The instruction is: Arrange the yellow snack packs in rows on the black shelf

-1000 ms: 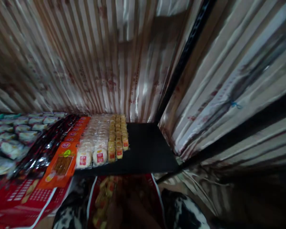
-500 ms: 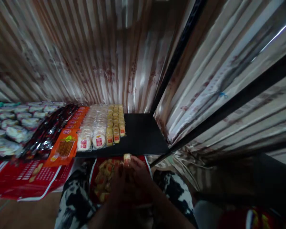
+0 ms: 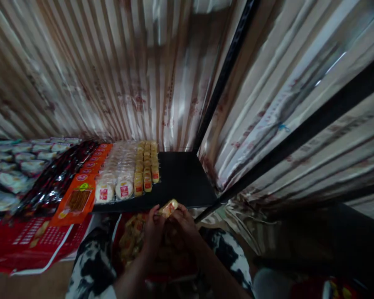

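My left hand (image 3: 153, 226) and my right hand (image 3: 184, 221) are closed on a small yellow packaged snack (image 3: 168, 208) with a reddish label. They hold it between them by its two ends, close to the shelf's front edge. Beneath my hands is a red container (image 3: 116, 232) with a pale rim, full of similar yellow packaged snacks (image 3: 129, 241). My forearms hide part of the container. On the black shelf (image 3: 183, 178) ahead, rows of the same yellow snacks (image 3: 147, 168) stand beside rows of round white packaged pastries (image 3: 124, 189).
Farther left lie orange snack packets (image 3: 76, 199), dark shiny packets (image 3: 56, 180) and white packages (image 3: 17, 176). A red printed bag (image 3: 28, 245) is below them. Black metal posts (image 3: 224, 79) and striped sheeting (image 3: 127, 74) enclose the shelf.
The snack has turned from upright to a slanted position, and my left hand has come up to grip its other end. The view has shifted slightly.
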### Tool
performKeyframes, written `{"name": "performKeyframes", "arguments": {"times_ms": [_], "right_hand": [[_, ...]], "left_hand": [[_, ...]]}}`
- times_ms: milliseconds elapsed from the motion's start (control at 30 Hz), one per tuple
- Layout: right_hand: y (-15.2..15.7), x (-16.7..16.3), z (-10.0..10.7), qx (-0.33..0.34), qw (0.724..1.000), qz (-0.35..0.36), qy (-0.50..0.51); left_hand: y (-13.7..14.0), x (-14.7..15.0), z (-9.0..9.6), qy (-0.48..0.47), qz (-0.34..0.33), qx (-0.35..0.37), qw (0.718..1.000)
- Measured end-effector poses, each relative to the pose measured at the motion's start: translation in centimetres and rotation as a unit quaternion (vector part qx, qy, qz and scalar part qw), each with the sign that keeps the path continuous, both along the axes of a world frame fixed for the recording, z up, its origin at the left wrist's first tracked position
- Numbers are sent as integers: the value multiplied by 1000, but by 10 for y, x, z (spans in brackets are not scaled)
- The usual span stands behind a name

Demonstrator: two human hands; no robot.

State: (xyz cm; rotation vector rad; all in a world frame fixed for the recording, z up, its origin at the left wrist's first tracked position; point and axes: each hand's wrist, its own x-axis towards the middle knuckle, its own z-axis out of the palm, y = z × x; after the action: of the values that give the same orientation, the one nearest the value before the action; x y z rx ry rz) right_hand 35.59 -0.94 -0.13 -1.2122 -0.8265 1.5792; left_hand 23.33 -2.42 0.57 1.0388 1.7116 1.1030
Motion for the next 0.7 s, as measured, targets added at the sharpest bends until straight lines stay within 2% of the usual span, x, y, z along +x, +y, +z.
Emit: {"name": "performKeyframes", "arguments": {"times_ms": [67,133,200,267,333,433,567,600,700], "right_hand": [[0,4,-1,27,998,6,-54],[5,11,2,98,980,1,-175],[12,18,11,212,925,-1,-315],[20,23,22,309,862,41,-400],[29,24,32,349,833,89,-419],[42,19,36,337,838,102,-417],[63,4,23,240,883,23,-403],[69,-1,20,221,892,8,-395],[85,-16,13,198,905,0,-376]], "left_hand": [[3,-1,5,33,-23,20,999],[8,-5,14,90,-70,60,992],[14,-11,27,145,-137,104,974],[21,-18,39,181,-198,137,953],[30,-22,47,199,-239,171,935],[43,-25,50,208,-228,223,925],[47,-18,40,231,-70,244,939],[46,-16,36,231,-48,248,939],[43,-9,21,205,-46,258,943]]}}
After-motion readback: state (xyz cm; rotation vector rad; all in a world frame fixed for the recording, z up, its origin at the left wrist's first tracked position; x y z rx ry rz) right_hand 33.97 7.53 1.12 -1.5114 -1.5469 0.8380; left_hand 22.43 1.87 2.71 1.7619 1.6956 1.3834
